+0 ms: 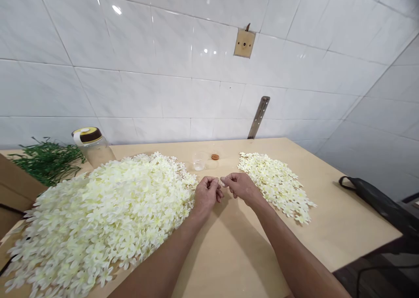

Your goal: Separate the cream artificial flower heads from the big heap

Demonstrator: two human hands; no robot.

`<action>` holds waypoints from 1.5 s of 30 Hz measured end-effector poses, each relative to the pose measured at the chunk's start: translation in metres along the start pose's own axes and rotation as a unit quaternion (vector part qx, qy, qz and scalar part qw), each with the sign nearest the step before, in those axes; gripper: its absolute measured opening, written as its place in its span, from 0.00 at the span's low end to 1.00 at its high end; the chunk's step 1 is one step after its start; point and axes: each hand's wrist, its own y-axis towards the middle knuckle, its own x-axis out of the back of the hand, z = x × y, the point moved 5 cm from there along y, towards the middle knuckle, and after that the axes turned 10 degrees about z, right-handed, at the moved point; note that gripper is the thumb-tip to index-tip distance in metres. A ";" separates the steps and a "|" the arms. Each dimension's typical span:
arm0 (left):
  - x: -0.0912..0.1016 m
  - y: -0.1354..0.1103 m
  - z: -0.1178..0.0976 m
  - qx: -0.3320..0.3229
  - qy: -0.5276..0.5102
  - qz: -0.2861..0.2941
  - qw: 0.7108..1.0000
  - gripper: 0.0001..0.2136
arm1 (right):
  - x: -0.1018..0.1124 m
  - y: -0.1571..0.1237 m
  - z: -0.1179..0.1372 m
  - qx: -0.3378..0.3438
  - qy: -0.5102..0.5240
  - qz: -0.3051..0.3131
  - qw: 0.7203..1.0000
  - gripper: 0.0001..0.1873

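Observation:
My left hand [207, 194] and my right hand [238, 185] meet over the middle of the wooden table [235, 245], fingertips pinched together on a small white flower piece [221, 183] held between them. A big heap of cream-white fabric flowers [104, 215] lies left of my left hand and touches it. A smaller, flatter pile of the same flowers [276, 182] lies just right of my right hand.
A small clear cup [199, 161] and a brown disc [215, 157] sit behind my hands. A clear jar with a brown lid [91, 146] and green plastic stems [46, 160] are at the back left, a cardboard box [13, 193] at the left edge, a black bag [379, 202] at the right. The tiled wall is close behind.

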 end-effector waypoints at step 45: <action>-0.016 -0.007 0.001 0.011 0.198 0.116 0.973 0.06 | 0.131 -0.037 -0.036 -0.039 -0.237 -0.212 0.947 0.13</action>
